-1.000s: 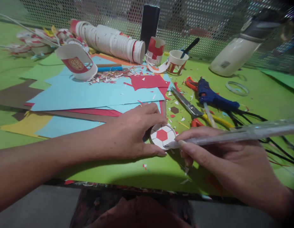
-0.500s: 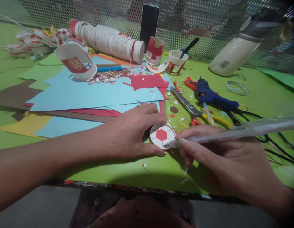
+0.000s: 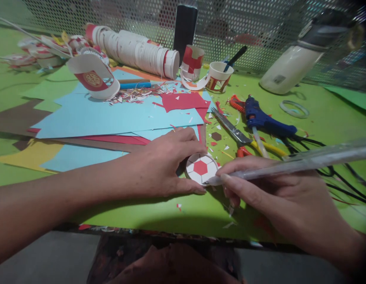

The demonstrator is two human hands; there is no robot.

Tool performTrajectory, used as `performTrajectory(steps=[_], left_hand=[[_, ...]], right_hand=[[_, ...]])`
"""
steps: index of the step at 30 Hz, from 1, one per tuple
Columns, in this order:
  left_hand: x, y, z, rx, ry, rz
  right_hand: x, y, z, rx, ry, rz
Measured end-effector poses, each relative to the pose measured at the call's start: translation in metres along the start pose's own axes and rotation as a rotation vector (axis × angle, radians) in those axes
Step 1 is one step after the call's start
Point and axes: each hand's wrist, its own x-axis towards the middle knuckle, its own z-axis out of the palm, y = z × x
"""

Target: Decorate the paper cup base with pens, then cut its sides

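A small round white disc (image 3: 211,163) with a raised rim lies on the green table. On its face are a red hexagon (image 3: 200,167) and dark lines running outward to the rim. My left hand (image 3: 174,161) grips the disc from the left, thumb at the near side and fingers at the far side. Between thumb and fingers my right hand (image 3: 277,197) pinches a clear-barrelled pen (image 3: 289,165). The pen's tip touches the disc near its lower edge, by one of the dark lines.
Scissors (image 3: 232,128) and a blue glue gun (image 3: 267,120) with black cable lie beyond my right hand. Coloured paper sheets (image 3: 112,118) and scraps cover the left. Behind stand cut paper cups (image 3: 220,77), a row of stacked cups (image 3: 135,51), a black box-like object (image 3: 185,33) and a tilted bottle (image 3: 292,67).
The pen tip and my right hand have shifted very slightly left along the disc's lower edge. My left hand keeps its hold on the disc.
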Motion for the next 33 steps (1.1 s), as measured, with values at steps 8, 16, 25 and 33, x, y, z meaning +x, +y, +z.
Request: performTrajectory(steps=[8, 16, 25, 33], left_hand=[[-0.0021, -0.0014, 0.0018, -0.02, 0.017, 0.014], [-0.0026, -0.0004, 0.0011, -0.012, 0.029, 0.024], [-0.0025, 0.0002, 0.0009, -0.022, 0.026, 0.019], [-0.0032, 0.002, 0.0018, -0.003, 0.038, 0.008]], right_hand=[[0.0019, -0.0013, 0.0006, -0.008, 0.016, 0.0], [0.0016, -0.0013, 0.0013, -0.005, -0.006, -0.01], [0.0017, -0.0026, -0.0003, 0.071, -0.061, 0.027], [0.0041, 0.0001, -0.0001, 0.282, 0.032, 0.081]])
